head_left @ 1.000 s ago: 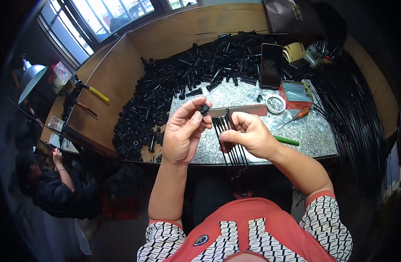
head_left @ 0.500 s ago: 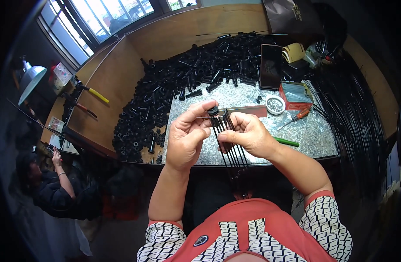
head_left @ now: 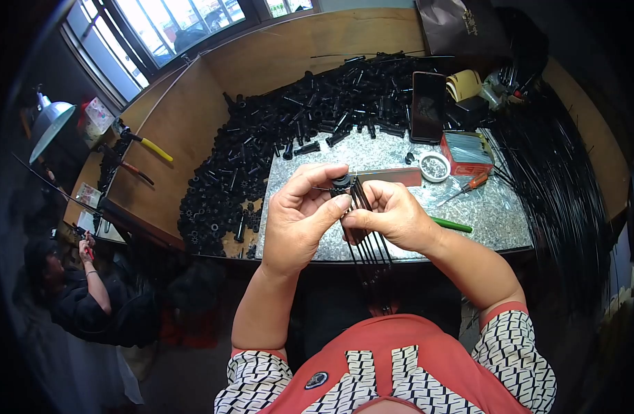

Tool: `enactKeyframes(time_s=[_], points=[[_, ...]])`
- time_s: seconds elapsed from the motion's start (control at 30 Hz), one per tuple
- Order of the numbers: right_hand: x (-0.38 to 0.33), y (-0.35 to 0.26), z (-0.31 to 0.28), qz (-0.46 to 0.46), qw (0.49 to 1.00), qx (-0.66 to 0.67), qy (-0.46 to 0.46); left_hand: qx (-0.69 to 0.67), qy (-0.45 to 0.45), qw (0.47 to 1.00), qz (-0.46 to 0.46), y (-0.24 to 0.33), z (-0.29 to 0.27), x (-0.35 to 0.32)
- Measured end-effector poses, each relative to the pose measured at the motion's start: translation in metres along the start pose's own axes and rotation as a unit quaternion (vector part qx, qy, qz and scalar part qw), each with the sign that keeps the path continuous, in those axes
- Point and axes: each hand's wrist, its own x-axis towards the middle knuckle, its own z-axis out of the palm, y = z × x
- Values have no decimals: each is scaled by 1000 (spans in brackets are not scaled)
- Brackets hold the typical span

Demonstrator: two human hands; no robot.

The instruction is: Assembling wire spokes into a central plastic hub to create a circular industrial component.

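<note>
My left hand (head_left: 302, 215) pinches a small black round plastic part (head_left: 341, 183) between thumb and fingers, held above the grey stone slab (head_left: 482, 214). My right hand (head_left: 393, 215) grips a bundle of thin black rods (head_left: 372, 255) near their upper ends; the rods hang down past the slab's front edge toward my lap. The rod tips meet the black part between the two hands. A big heap of black plastic tubes and caps (head_left: 289, 131) lies behind and to the left of my hands.
On the slab lie a dark phone (head_left: 428, 107), a red box (head_left: 467, 152), a small round tin (head_left: 434, 166), an orange-handled screwdriver (head_left: 465, 186) and a green pen (head_left: 451, 225). Long black rods (head_left: 558, 186) are piled at right. A seated person (head_left: 75, 290) is at lower left.
My left hand has come rightward with the black part, from just left of the rod tips to directly against them. The right hand stays on the rod bundle.
</note>
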Motion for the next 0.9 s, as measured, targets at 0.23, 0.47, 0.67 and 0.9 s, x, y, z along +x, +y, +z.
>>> enactKeyframes(time_s=[0.23, 0.47, 0.67, 0.9], points=[[-1, 3, -1, -13, 999, 28, -8, 19, -9, 1000, 8, 0, 0, -2], [0, 4, -2, -9, 998, 52, -30, 17, -4, 1000, 9, 3, 1, -2], [1, 1, -2, -6, 998, 50, -42, 33, -8, 999, 25, 5, 0, -2], [0, 0, -3, 12, 998, 43, -47, 59, 1, 998, 16, 8, -3, -2]])
